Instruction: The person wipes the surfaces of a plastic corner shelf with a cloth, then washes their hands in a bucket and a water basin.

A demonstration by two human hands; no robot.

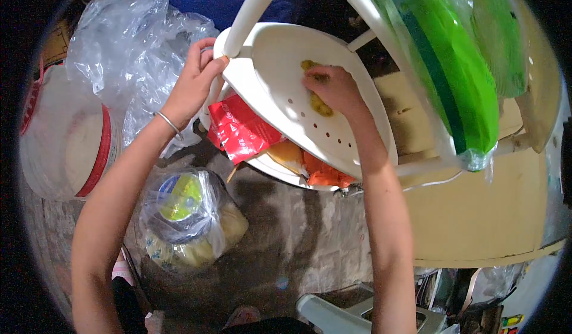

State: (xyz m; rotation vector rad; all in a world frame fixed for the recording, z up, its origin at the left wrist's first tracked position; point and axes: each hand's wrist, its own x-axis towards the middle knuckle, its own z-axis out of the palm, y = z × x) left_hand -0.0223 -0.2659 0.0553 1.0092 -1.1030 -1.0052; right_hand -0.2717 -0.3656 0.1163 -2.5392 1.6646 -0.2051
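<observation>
Our left hand (193,79) clamps the plastic chair (275,79) by its rim, a sound hold on something likely light and stiff, while our right hand (341,91) bunches around a probably soft yellowish pad (322,105).

Jar (53,149) left of bundle (193,221) and chair (277,54)

Red-rimmed jar (59,149) beside crumpled plastic (128,54); green package (456,57).

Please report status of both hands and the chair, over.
Left hand gripping edge of white chair. Right hand touching yellowish clump on it. Red wrapper close by.
</observation>
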